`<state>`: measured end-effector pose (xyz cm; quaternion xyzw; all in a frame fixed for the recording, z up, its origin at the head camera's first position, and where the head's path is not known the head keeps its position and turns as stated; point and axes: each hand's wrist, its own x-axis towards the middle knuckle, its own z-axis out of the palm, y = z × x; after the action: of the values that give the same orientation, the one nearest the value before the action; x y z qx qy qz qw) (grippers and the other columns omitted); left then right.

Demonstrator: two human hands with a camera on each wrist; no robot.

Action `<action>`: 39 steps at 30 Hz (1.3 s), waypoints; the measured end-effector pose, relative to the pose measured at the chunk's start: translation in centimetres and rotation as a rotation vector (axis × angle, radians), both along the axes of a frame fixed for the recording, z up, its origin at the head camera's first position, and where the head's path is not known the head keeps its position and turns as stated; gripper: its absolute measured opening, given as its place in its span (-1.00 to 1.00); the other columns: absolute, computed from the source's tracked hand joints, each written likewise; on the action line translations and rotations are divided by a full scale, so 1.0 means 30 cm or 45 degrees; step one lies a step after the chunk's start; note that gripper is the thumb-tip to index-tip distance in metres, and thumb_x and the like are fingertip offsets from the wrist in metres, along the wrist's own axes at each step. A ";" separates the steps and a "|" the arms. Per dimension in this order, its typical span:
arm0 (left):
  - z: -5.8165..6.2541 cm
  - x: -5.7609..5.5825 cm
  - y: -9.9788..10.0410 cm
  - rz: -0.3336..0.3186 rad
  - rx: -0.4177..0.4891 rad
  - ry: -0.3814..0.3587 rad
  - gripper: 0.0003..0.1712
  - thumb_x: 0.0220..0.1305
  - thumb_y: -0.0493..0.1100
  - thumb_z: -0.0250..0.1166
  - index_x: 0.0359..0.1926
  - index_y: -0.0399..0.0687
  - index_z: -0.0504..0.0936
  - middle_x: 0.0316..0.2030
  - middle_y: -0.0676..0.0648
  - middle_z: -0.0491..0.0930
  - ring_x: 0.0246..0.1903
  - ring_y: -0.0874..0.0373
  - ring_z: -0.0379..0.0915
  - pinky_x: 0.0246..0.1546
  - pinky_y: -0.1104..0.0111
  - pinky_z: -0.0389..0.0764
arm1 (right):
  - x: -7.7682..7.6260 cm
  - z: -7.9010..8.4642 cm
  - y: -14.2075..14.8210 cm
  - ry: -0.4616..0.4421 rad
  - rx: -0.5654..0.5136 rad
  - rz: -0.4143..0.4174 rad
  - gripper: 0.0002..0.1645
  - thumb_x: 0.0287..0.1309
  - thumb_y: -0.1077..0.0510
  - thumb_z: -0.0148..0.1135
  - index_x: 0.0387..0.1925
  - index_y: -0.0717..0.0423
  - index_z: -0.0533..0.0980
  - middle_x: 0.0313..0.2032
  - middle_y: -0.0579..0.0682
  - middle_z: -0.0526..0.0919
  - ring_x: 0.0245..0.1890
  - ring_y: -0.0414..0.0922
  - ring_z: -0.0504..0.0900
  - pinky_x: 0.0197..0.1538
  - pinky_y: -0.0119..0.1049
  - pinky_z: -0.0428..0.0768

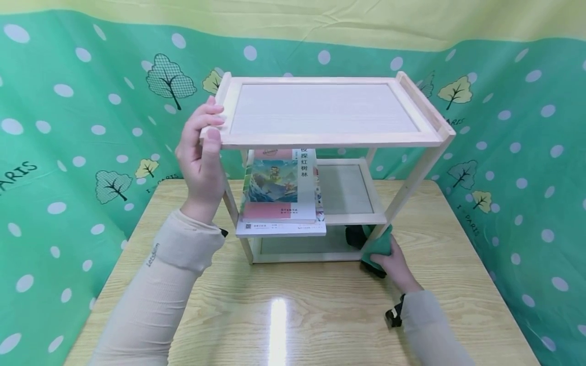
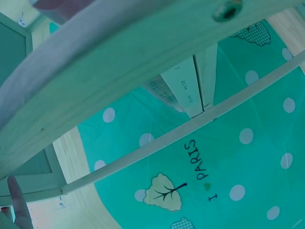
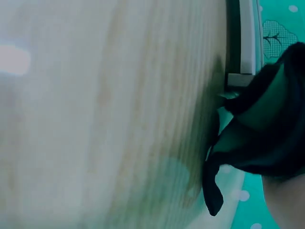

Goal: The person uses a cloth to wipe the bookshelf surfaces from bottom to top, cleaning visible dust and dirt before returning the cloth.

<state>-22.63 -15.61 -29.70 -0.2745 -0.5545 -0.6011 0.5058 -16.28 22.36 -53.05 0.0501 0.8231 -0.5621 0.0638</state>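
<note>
A pale wooden three-tier shelf rack (image 1: pixel 316 109) stands on the table. My left hand (image 1: pixel 201 152) grips the left end of its top board, thumb on the near corner and fingers over the raised side rail. In the left wrist view that rail (image 2: pixel 95 67) crosses close to the camera, with a finger (image 2: pixel 20 202) at the lower left. Low at the front right leg, my right hand (image 1: pixel 394 262) holds a green and black cloth (image 1: pixel 382 244) wrapped about the leg. The bunched cloth (image 3: pixel 267 105) hides most of the fingers in the right wrist view.
Stacked books (image 1: pixel 279 203) lie on the left of the middle shelf (image 1: pixel 345 189), overhanging its front edge. The bottom shelf (image 1: pixel 299 246) sits close above the wood-grain table (image 1: pixel 329 315). A green dotted curtain (image 1: pixel 91 152) hangs behind and at both sides.
</note>
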 end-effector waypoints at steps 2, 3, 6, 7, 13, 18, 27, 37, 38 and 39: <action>0.002 0.001 0.000 0.005 -0.002 -0.004 -0.51 0.18 -0.09 0.04 -0.28 -0.59 0.49 -0.11 0.06 0.66 0.21 -0.10 0.49 0.44 0.06 0.37 | -0.017 0.001 0.007 0.021 0.019 0.025 -0.07 0.08 0.39 0.07 0.49 0.14 0.03 0.22 0.22 0.39 0.03 -0.04 0.44 0.05 -0.31 0.47; 0.002 0.001 0.000 0.008 -0.003 -0.005 -0.51 0.17 -0.09 0.04 -0.28 -0.58 0.49 -0.10 0.04 0.66 0.21 -0.10 0.50 0.44 0.06 0.37 | -0.025 0.001 0.010 0.031 0.027 0.030 -0.07 0.02 0.43 0.05 0.48 0.16 0.06 0.18 0.23 0.42 -0.04 -0.06 0.44 -0.01 -0.32 0.48; 0.003 0.002 0.000 0.025 -0.006 -0.014 -0.50 0.17 -0.07 0.03 -0.28 -0.57 0.50 -0.10 0.00 0.66 0.22 -0.07 0.50 0.43 0.06 0.38 | -0.049 0.002 0.018 0.039 0.013 0.049 -0.04 -0.12 0.48 0.01 0.44 0.21 0.11 0.07 0.24 0.45 -0.18 -0.07 0.43 -0.14 -0.34 0.50; 0.002 0.002 0.000 0.027 -0.006 -0.013 -0.51 0.17 -0.08 0.03 -0.28 -0.57 0.50 -0.10 -0.03 0.67 0.22 -0.09 0.50 0.43 0.06 0.39 | -0.055 0.004 0.019 0.035 0.003 0.052 -0.02 -0.15 0.50 0.00 0.44 0.21 0.11 0.06 0.24 0.45 -0.20 -0.06 0.42 -0.17 -0.34 0.50; 0.002 0.003 0.003 0.045 -0.002 -0.019 -0.52 0.16 -0.09 0.03 -0.29 -0.57 0.51 -0.12 -0.09 0.67 0.21 -0.08 0.51 0.42 0.07 0.41 | -0.073 0.021 0.020 0.020 -0.033 0.057 0.11 -0.28 0.51 -0.01 0.48 0.23 0.06 0.11 0.26 0.40 -0.16 -0.02 0.41 -0.18 -0.34 0.52; 0.004 0.004 0.003 0.063 -0.003 -0.012 -0.53 0.15 -0.10 0.02 -0.29 -0.56 0.52 -0.14 -0.20 0.66 0.19 -0.13 0.52 0.41 0.07 0.42 | -0.076 0.053 0.014 0.062 -0.063 0.007 0.09 -0.34 0.53 0.00 0.44 0.25 0.15 0.04 0.19 0.44 -0.17 -0.06 0.42 -0.21 -0.36 0.55; 0.005 0.006 0.004 0.072 0.001 -0.012 -0.54 0.15 -0.12 0.02 -0.29 -0.57 0.51 -0.15 -0.27 0.65 0.18 -0.19 0.51 0.41 0.07 0.43 | -0.066 0.137 0.000 0.135 -0.100 -0.037 0.10 -0.38 0.56 -0.01 0.43 0.23 0.18 0.14 0.11 0.42 -0.09 -0.08 0.42 -0.19 -0.35 0.55; 0.006 0.004 0.006 0.090 0.002 0.002 -0.53 0.15 -0.11 0.02 -0.30 -0.57 0.52 -0.16 -0.40 0.62 0.18 -0.19 0.52 0.40 0.07 0.43 | -0.045 0.219 -0.024 0.219 -0.159 -0.125 -0.09 -0.35 0.58 -0.01 0.22 0.12 0.30 -0.08 -0.36 0.49 -0.10 -0.23 0.43 -0.13 -0.44 0.51; 0.006 0.004 0.006 0.091 0.001 0.001 -0.53 0.15 -0.11 0.02 -0.30 -0.56 0.52 -0.16 -0.41 0.62 0.18 -0.19 0.52 0.40 0.07 0.44 | -0.040 0.224 -0.029 0.235 -0.168 -0.131 -0.08 -0.33 0.59 -0.02 0.23 0.10 0.29 -0.06 -0.36 0.48 -0.09 -0.23 0.43 -0.11 -0.44 0.50; 0.006 0.004 0.006 0.092 0.001 -0.001 -0.53 0.15 -0.10 0.02 -0.30 -0.56 0.52 -0.16 -0.41 0.62 0.18 -0.18 0.52 0.40 0.07 0.44 | -0.035 0.229 -0.034 0.247 -0.176 -0.134 -0.06 -0.31 0.59 -0.03 0.25 0.07 0.28 -0.03 -0.35 0.47 -0.06 -0.23 0.43 -0.09 -0.45 0.50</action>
<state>-22.52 -15.43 -29.51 -0.2538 -0.5640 -0.5829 0.5269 -17.33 21.35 -46.18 0.0341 0.7810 -0.6222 -0.0425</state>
